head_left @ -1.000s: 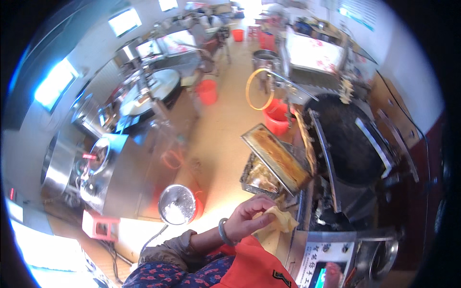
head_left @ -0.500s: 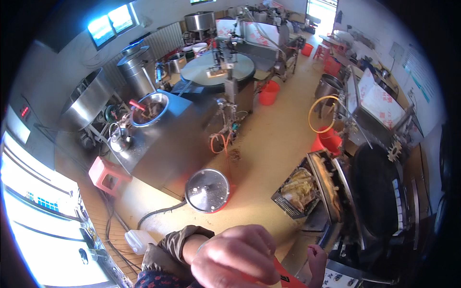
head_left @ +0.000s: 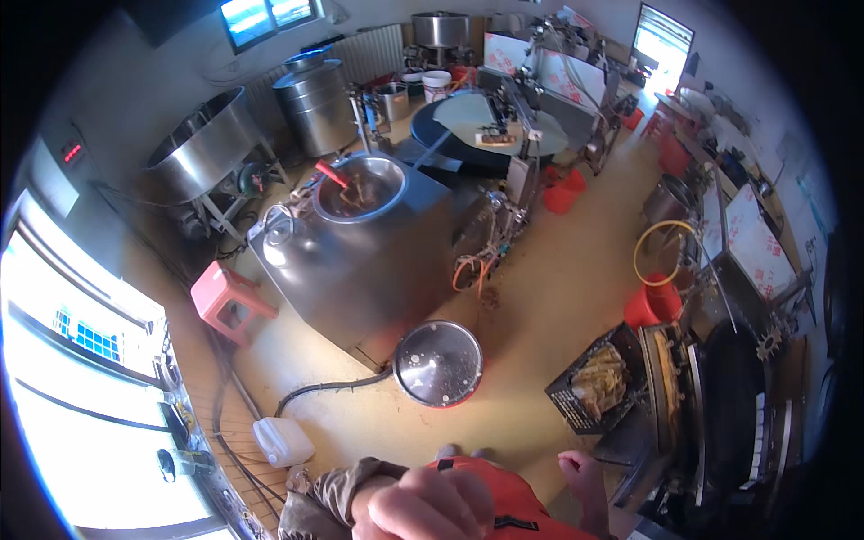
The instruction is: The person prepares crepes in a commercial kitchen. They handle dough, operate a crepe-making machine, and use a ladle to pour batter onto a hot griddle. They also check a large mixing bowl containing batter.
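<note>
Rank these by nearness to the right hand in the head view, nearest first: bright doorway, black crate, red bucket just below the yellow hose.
1. Black crate: just ahead of the right hand.
2. Red bucket: beyond the crate, farther to the right.
3. Bright doorway: at the far end of the room, upper right.

- To your left, you have 1 pink stool (head_left: 216, 288) and 1 white jug (head_left: 284, 442).
- Ahead of you, 1 steel bowl (head_left: 387, 186) and 1 kettle (head_left: 277, 252) sit on the metal counter (head_left: 360, 279).
- On your right, you see 1 yellow hose (head_left: 637, 255) looped near 1 red bucket (head_left: 652, 306).
</note>
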The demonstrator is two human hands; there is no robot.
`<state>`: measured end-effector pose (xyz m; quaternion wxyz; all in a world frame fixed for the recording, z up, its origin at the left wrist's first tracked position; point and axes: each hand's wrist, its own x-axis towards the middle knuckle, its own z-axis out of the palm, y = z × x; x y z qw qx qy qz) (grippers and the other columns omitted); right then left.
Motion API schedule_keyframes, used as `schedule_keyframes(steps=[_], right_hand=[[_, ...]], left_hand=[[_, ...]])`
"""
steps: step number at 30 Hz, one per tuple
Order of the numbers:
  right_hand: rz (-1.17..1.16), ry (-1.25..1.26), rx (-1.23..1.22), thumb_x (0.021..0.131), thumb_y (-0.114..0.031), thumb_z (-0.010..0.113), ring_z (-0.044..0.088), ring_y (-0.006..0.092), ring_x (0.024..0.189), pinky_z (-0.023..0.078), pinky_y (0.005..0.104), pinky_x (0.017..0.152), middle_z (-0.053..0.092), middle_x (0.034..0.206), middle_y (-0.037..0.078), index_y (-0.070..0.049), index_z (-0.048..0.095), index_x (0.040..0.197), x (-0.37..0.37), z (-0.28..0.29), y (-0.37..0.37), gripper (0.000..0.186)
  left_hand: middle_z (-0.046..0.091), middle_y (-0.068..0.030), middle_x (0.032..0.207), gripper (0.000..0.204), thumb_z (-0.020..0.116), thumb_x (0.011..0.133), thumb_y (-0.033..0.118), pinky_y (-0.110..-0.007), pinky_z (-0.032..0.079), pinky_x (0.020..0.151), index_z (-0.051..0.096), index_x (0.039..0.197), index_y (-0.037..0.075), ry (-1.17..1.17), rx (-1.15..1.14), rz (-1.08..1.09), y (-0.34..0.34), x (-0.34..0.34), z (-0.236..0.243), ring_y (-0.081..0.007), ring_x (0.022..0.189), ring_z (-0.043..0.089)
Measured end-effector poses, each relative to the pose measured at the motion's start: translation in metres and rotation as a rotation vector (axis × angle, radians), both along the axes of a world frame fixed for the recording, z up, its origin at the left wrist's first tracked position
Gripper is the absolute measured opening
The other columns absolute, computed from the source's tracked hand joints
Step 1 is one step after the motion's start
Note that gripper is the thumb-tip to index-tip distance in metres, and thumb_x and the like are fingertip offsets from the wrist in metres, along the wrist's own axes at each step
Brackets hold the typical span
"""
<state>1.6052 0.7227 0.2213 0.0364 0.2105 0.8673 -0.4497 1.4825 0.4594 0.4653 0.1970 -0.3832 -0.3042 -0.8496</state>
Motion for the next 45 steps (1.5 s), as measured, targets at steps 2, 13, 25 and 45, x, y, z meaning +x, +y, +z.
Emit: schedule_keyframes(steps=[2,13,25,45], right_hand=[[0.057,-0.104,0.03,0.083,-0.012,0.061,0.064,0.02,0.071,0.049,0.0308,0.064,0.065,0.08,0.013,-0.003,0.067,0.094,-0.015,0.004,-0.001,0.016],[0.538,0.1,0.011,0.082,-0.012,0.063,0.065,0.0279,0.075,0.051,0.0355,0.067,0.065,0.083,0.014,-0.004,0.065,0.092,-0.129,-0.024,-0.053,0.013],[0.569,0.057,-0.019,0.084,-0.012,0.062,0.065,0.0212,0.073,0.051,0.0302,0.066,0.067,0.083,0.012,-0.003,0.066,0.094,-0.209,-0.023,-0.234,0.014],[1.04,0.169,-0.196,0.084,-0.009,0.063,0.062,0.0203,0.074,0.049,0.0296,0.065,0.064,0.083,0.01,-0.004,0.067,0.095,-0.406,0.041,-0.626,0.012]], left_hand=[[0.051,-0.0031,0.088,0.01,0.077,0.074,0.026,-0.029,0.045,0.067,0.07,0.072,0.019,0.098,0.019,-0.092,-0.01,-0.005,-0.002,-0.0179,0.083,0.047],[0.05,-0.0031,0.091,0.009,0.079,0.07,0.025,-0.031,0.041,0.066,0.072,0.071,0.019,-0.048,-0.171,0.127,-0.04,0.008,0.002,-0.0196,0.085,0.043],[0.052,-0.0021,0.085,0.03,0.084,0.062,0.009,-0.027,0.036,0.059,0.061,0.082,0.01,-0.114,-0.138,0.133,-0.26,-0.04,-0.004,-0.0134,0.069,0.044],[0.046,0.0028,0.082,0.016,0.075,0.076,0.013,-0.025,0.035,0.059,0.06,0.072,0.01,-0.058,-0.295,0.655,-0.589,-0.178,0.0,-0.0118,0.075,0.042]])
